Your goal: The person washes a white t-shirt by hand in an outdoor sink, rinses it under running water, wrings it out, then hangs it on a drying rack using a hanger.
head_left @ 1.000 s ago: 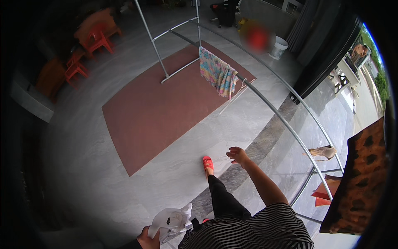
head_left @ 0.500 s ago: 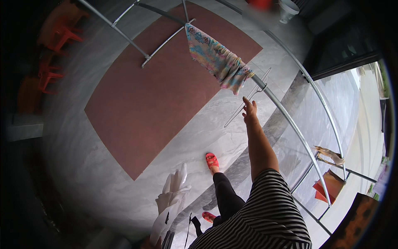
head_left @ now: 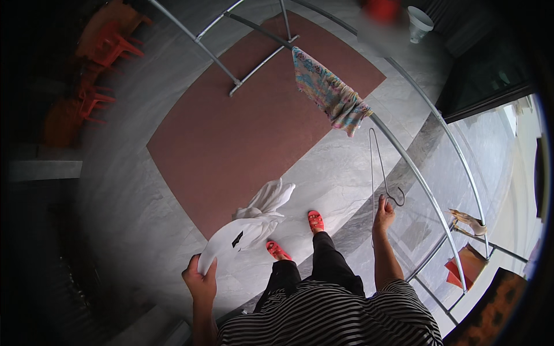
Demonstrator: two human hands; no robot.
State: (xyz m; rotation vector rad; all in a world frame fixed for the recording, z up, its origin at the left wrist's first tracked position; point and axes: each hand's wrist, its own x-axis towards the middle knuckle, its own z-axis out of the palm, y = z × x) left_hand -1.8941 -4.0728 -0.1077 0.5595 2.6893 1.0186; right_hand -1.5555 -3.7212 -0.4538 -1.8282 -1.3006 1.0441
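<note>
My left hand [head_left: 199,280] is closed on the edge of a white garment [head_left: 248,230] with a small black mark. The cloth hangs out ahead of that hand, its far end bunched. In my right hand [head_left: 384,215] is a thin wire hanger [head_left: 373,164], gripped near its hook. The hook curls to the right of my fist, and the long wire loop points away from me. Just beyond the hanger, a patterned pastel cloth [head_left: 332,92] drapes over the metal rail [head_left: 412,164] of a drying rack.
A brown-red mat [head_left: 248,121] covers much of the grey marbled floor [head_left: 133,207]. Orange-red plastic chairs [head_left: 115,51] stand at the far left, and a white bucket [head_left: 419,24] at the far right. Red-orange pieces [head_left: 466,265] and a beige cloth [head_left: 467,221] are by the rack's near right end.
My right hand has taken the hanger off the rail and drawn it back toward me. My left hand has come into view with the white garment, which has moved up and right.
</note>
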